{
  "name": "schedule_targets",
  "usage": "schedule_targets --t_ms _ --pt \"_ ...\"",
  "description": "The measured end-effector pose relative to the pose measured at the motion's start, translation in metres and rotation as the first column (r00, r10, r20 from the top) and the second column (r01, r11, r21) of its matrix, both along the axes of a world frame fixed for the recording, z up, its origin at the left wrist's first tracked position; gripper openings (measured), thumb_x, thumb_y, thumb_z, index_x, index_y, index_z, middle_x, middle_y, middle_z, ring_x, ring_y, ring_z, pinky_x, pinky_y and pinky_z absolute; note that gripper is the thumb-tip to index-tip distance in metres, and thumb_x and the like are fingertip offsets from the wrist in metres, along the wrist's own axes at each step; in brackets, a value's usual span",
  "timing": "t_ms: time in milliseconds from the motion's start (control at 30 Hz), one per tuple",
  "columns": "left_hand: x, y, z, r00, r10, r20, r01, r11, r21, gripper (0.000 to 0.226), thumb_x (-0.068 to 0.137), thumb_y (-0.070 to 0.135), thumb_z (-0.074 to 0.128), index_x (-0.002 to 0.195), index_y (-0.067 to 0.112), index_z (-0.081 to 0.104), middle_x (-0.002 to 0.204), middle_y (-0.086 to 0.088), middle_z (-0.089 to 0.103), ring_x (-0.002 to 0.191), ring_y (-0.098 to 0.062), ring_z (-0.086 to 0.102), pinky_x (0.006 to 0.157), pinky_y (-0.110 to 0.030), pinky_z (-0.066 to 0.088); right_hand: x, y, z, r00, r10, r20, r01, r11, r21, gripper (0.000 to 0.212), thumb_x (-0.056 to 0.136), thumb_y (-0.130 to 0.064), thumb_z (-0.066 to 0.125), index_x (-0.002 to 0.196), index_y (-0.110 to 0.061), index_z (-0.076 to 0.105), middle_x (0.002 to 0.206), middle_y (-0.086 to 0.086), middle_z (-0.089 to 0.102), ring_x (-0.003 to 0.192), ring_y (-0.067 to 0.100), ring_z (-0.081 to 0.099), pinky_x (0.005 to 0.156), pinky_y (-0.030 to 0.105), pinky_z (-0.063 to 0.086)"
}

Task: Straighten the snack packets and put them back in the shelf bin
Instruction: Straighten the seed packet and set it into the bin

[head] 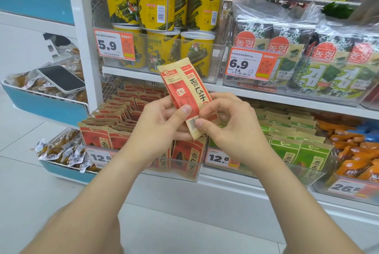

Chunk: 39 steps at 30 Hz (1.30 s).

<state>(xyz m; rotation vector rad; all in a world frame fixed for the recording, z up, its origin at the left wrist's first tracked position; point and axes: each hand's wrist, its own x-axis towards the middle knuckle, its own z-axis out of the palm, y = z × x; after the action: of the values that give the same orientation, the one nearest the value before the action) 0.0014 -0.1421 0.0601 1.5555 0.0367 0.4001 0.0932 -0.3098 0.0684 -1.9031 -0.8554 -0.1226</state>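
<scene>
A red and tan snack packet (184, 87) is held up in front of the shelf, tilted with its top toward the upper left. My left hand (160, 124) grips its lower left side, thumb across the front. My right hand (229, 124) pinches its lower right edge near the barcode. Below and behind the hands stands a clear shelf bin (184, 169) filled with several matching red packets (114, 122) in rows.
A bin of green packets (295, 149) stands to the right, orange packets (354, 155) further right. Yellow tubs (155, 7) and seaweed packs (320, 58) fill the shelf above. A blue rack (47, 108) with loose snacks and a phone (61, 78) stands at left.
</scene>
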Motion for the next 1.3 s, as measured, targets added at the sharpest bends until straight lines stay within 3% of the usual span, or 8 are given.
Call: schedule_targets --t_ms 200,300,433,767,900,1000,1100,1300 --pt "0.0 0.006 0.002 1.0 -0.001 0.015 0.0 0.999 0.033 0.031 0.114 0.021 0.048 0.141 0.02 0.063 0.118 -0.002 0.082 0.104 -0.026 0.081 0.079 -0.037 0.067 -0.003 0.0 0.007 0.935 0.037 -0.353 0.033 0.981 0.19 0.05 0.096 -0.017 0.082 0.14 -0.02 0.058 0.12 -0.001 0.076 0.092 0.019 0.081 0.078 0.045 0.068" --pt "0.001 0.007 0.003 1.0 -0.012 -0.026 0.012 1.0 0.017 0.033 0.117 0.021 0.042 0.142 0.024 0.064 0.122 0.0 0.081 0.111 -0.022 0.078 0.089 -0.041 0.066 -0.005 0.0 0.008 0.86 0.143 -0.489 -0.036 0.975 0.221 0.038 0.102 -0.024 0.074 0.139 -0.015 0.067 0.113 0.005 0.082 0.098 0.023 0.081 0.081 0.047 0.067" --pt "0.0 0.006 0.002 0.998 0.035 -0.044 -0.029 0.992 0.123 0.035 0.116 0.016 0.043 0.136 0.028 0.07 0.119 0.008 0.081 0.112 -0.01 0.076 0.094 -0.033 0.061 -0.006 0.0 0.005 0.912 0.097 -0.399 -0.033 0.986 0.166 0.024 0.101 -0.032 0.074 0.123 -0.023 0.075 0.105 0.002 0.083 0.098 0.019 0.081 0.09 0.047 0.066" --pt "-0.002 0.004 -0.003 0.964 0.244 0.108 -0.266 0.911 0.317 0.036 0.098 0.05 0.072 0.131 0.035 0.067 0.116 0.019 0.078 0.109 -0.002 0.074 0.097 -0.037 0.059 -0.022 0.011 -0.002 0.997 0.069 0.039 -0.066 0.996 -0.062 0.019 0.08 -0.029 0.072 0.098 -0.025 0.069 0.067 0.004 0.069 0.059 0.026 0.062 0.061 0.045 0.059" --pt "-0.002 0.004 -0.002 0.97 0.219 0.107 -0.239 0.939 0.245 0.033 0.103 0.036 0.07 0.134 0.028 0.063 0.107 0.011 0.082 0.098 -0.006 0.079 0.081 -0.019 0.057 -0.022 0.01 -0.003 0.961 -0.022 0.275 0.048 0.995 -0.087 0.014 0.08 -0.028 0.073 0.081 -0.02 0.061 0.057 0.001 0.06 0.051 0.024 0.052 0.053 0.041 0.049" --pt "-0.002 0.003 -0.004 0.962 0.257 0.091 -0.272 0.918 0.289 0.025 0.106 0.034 0.065 0.131 0.03 0.062 0.093 0.01 0.082 0.081 -0.01 0.078 0.07 -0.022 0.056 -0.025 0.012 -0.004 0.912 -0.073 0.405 0.12 0.988 -0.093 0.019 0.082 -0.033 0.069 0.076 -0.02 0.057 0.052 -0.003 0.049 0.049 0.022 0.046 0.051 0.039 0.046" --pt "-0.001 0.005 -0.008 0.951 0.294 0.097 -0.308 0.868 0.389 0.021 0.107 0.033 0.058 0.127 0.033 0.062 0.086 0.011 0.08 0.074 -0.016 0.074 0.071 -0.04 0.058 -0.028 0.014 -0.004 0.906 -0.078 0.415 0.132 0.986 -0.102 0.023 0.088 -0.039 0.062 0.077 -0.02 0.058 0.051 -0.004 0.047 0.05 0.021 0.048 0.051 0.04 0.047" --pt "0.001 0.008 -0.009 0.975 0.211 0.071 -0.221 0.88 0.42 0.029 0.113 0.024 0.048 0.139 0.027 0.06 0.084 0.005 0.077 0.065 -0.011 0.063 0.066 -0.036 0.051 -0.025 0.014 -0.006 0.954 -0.052 0.294 0.091 0.988 -0.122 0.031 0.1 -0.049 0.051 0.087 -0.023 0.06 0.062 -0.004 0.059 0.059 0.024 0.057 0.057 0.047 0.05"
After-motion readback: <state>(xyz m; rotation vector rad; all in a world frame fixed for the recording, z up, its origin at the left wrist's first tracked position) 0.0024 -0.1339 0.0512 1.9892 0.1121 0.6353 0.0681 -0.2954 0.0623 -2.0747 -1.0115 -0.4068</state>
